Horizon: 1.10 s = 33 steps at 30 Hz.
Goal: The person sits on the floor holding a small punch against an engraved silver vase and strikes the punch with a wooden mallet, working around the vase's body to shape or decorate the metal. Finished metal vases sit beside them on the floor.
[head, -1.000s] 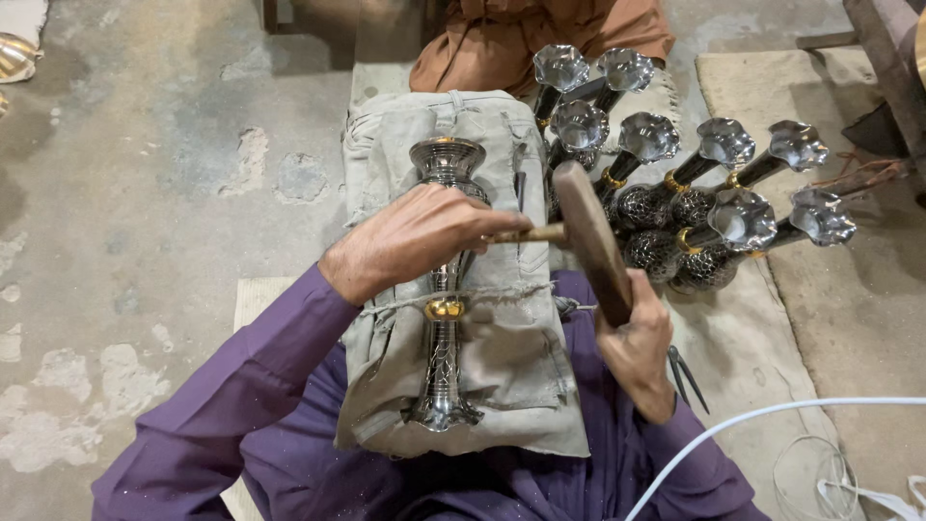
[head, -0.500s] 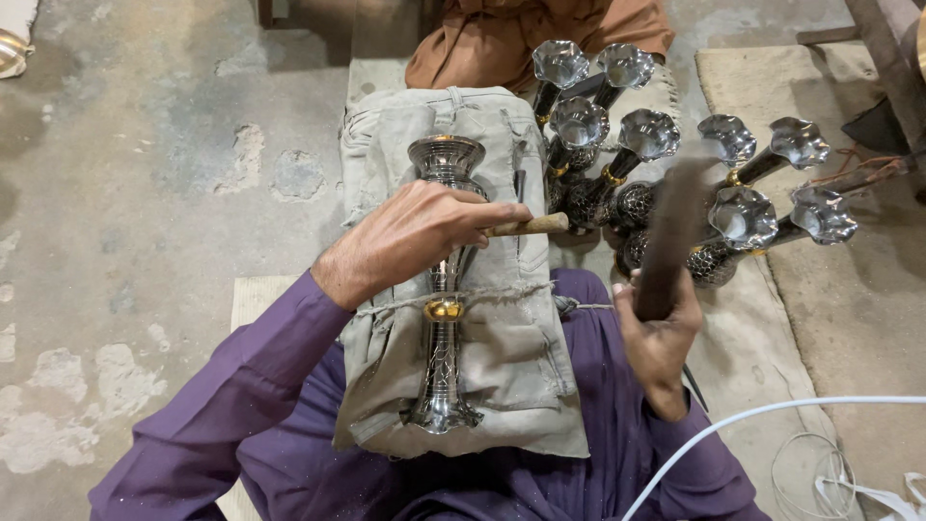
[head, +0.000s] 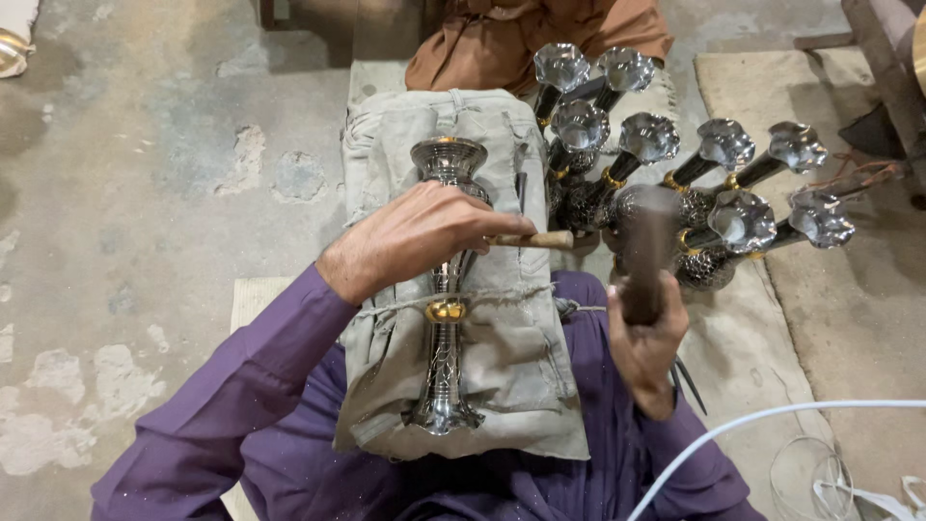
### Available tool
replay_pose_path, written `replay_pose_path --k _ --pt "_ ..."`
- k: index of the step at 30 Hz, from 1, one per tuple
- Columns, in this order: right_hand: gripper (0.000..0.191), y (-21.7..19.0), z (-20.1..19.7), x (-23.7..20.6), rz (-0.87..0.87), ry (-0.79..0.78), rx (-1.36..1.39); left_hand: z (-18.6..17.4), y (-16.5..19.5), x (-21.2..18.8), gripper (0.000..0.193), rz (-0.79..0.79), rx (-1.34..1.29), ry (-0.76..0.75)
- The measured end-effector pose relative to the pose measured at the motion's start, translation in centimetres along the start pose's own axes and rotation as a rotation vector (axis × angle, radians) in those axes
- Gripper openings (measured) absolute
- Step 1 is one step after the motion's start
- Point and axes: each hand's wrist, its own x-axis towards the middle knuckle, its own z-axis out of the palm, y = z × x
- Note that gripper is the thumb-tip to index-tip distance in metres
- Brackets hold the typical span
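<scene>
A tall silver metal vase (head: 445,289) with a gold band lies on a grey cloth pad (head: 511,357) across my lap, tied down with string. My left hand (head: 415,236) rests over the vase's upper stem and grips a wooden-handled chisel (head: 536,239) that points right. My right hand (head: 648,333) is shut on a dark wooden mallet (head: 644,251), blurred and raised beside the chisel's end.
Several finished silver and black vases (head: 675,183) lie in a pile to the right. A person in brown clothing (head: 521,39) sits opposite. A white cable (head: 772,425) curves at lower right. Bare concrete floor (head: 145,193) spreads left.
The mallet has swung from the chisel's end, tilted left, to upright and further right. My left hand and the chisel stay in place on the vase.
</scene>
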Motion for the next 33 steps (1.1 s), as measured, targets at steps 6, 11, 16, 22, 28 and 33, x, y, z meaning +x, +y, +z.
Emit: replay_pose_path --k 6,11,16,22,28,33 --pt "0.033 -0.4 -0.9 0.5 0.114 -0.205 -0.470 0.4 -0.6 -0.5 0.041 0.111 -0.005 0.104" --pt "0.027 -2.1 -0.9 1.8 0.185 -0.215 -0.201 1.7 -1.8 -4.6 0.040 0.129 -0.269 0.653" --pt "0.025 -4.2 0.5 5.4 0.068 -0.301 -0.112 6.8 0.2 -10.0 0.035 -0.037 -0.740 0.843" --pt "0.050 -4.3 6.5 14.0 -0.153 -0.463 0.215 13.2 4.9 -12.6 0.044 -0.059 -1.293 0.732" --pt "0.067 -2.4 12.5 17.6 0.280 -0.730 0.550 15.1 6.2 -11.9 0.047 -0.194 -1.407 0.665" --pt "0.062 -2.1 13.4 17.4 0.012 -0.657 0.316 13.7 4.8 -12.0 0.046 -0.173 -1.232 0.682"
